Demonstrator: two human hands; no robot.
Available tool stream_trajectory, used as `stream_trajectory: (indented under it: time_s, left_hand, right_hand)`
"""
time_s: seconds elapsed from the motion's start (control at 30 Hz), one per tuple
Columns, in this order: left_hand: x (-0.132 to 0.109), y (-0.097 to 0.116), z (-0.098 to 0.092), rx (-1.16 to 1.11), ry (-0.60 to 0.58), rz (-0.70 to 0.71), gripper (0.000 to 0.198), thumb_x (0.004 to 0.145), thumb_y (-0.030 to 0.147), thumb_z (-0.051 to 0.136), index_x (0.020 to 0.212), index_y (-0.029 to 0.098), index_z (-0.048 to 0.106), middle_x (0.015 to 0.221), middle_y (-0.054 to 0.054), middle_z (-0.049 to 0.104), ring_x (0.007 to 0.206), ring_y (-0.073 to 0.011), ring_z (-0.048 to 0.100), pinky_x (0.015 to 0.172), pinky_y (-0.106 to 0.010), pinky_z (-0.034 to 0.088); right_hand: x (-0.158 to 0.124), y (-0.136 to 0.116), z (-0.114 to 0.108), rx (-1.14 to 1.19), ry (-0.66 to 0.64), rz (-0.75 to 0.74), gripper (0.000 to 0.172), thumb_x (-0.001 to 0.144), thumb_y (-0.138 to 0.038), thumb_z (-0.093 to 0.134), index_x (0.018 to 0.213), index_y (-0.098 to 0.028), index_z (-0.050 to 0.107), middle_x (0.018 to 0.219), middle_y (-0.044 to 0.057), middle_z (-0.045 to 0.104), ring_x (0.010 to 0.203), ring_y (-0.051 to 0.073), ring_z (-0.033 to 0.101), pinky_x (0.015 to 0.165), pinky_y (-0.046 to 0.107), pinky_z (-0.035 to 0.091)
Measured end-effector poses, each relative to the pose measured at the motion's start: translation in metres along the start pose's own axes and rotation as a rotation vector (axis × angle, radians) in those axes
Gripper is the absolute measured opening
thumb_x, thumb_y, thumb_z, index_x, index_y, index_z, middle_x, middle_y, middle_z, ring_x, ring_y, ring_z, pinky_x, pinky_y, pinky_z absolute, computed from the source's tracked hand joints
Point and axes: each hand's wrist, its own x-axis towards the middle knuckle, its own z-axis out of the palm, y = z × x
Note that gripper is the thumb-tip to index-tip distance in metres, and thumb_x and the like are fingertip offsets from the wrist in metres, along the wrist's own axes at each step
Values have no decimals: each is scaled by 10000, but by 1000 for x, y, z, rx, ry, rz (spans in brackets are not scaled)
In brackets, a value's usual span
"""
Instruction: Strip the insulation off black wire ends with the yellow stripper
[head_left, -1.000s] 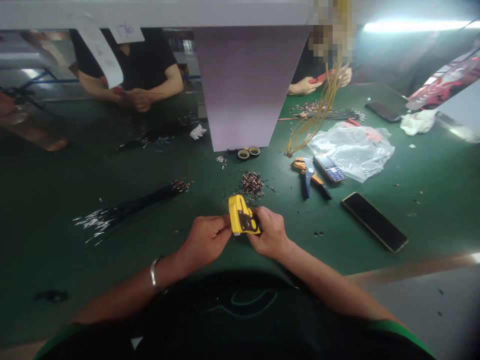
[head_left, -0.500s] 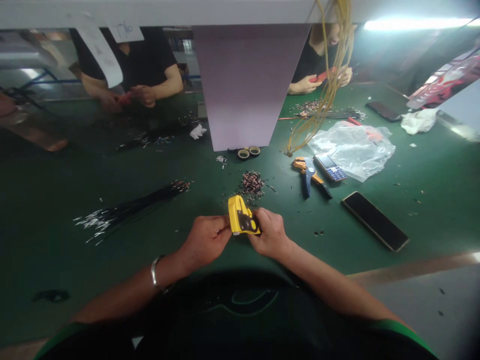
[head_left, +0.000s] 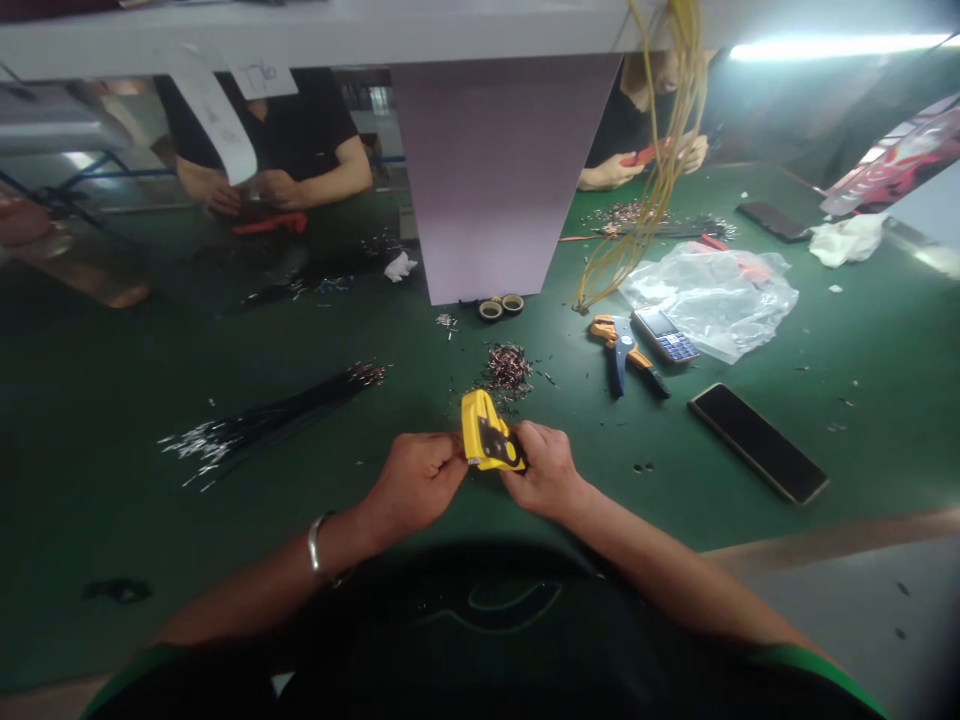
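Long black wire bundle lies left of the yellow-and-black hand tool! Large black rectangular phone, tool's right.

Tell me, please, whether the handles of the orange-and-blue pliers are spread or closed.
Spread: the pliers lie with their handles apart, and green table shows between them.

Our curled left hand and our right hand close off both sides of the yellow tool. Just beyond it, the heap of clippings blocks a low pass; farther beyond, the tape rolls and the upright panel bar our way. Left of it, we have an open stretch of worktop before the wire bundle. Right of it, we could pass until we meet the pliers and the smartphone.
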Motion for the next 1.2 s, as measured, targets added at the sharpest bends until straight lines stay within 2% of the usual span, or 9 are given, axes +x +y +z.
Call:
stream_trajectory:
  time_s: [0.17,0.3,0.4,0.47,0.57,0.63,0.77,0.97,1.2]
  left_hand:
    - [2,1,0,7,19,7,280,767,66,491,496,135,490,438,44,470,405,-43,422,423,-163,276]
    - [3,0,1,-2,-4,-20,275,837,127,508,579,145,602,485,31,556,434,-64,492,445,-176,339]
    - [3,-4,1,-30,-34,-87,198,870,175,533,795,167,717,690,-3,711,571,-99,621,547,-195,448]
    - [4,-9,2,-52,-32,-145,186,872,194,551,894,184,736,808,-11,751,661,-120,668,605,-209,487]
    - [6,-17,0,-31,-10,-228,174,858,207,572,864,184,744,690,7,726,620,-126,656,568,-217,478]
    - [8,-22,-5,-10,19,-239,163,848,202,581,832,185,743,671,9,715,626,-129,652,576,-224,477]
    - [14,-27,-18,30,77,-166,161,843,180,580,842,190,741,796,-17,736,721,-134,662,657,-240,491]
    - [19,-29,-36,78,82,-97,157,851,178,586,850,186,743,752,-22,700,672,-123,622,631,-245,460]
    - [20,-32,-37,73,21,-56,148,848,180,605,837,196,752,785,-26,720,704,-126,640,638,-237,456]
  right_hand:
    - [-2,3,2,-1,-15,17,122,718,-191,502,711,-232,387,563,-16,469,498,150,439,505,278,307]
    - [-4,5,4,31,-35,95,126,700,-204,510,696,-233,388,546,-21,468,487,147,436,501,275,307]
    - [-2,6,5,113,-66,252,120,689,-214,517,676,-230,399,536,-29,463,481,136,427,504,264,320]
    - [0,8,5,218,-109,401,123,705,-239,526,659,-225,413,535,-31,467,481,129,423,503,258,327]
    - [5,11,1,474,-184,601,101,720,-277,551,692,-208,484,562,-26,510,516,133,461,525,258,366]
    - [9,13,-2,682,-252,681,113,702,-283,583,743,-191,532,599,-18,547,551,143,499,557,269,401]
    - [15,15,-11,968,-436,678,172,674,-261,655,797,-163,585,699,13,614,643,158,546,629,287,426]
    - [16,16,-13,1271,-601,658,235,707,-285,704,870,-132,633,720,47,662,680,185,592,680,328,456]
    - [12,17,-12,1384,-730,615,298,712,-326,748,909,-124,654,765,63,675,711,200,612,723,364,492]
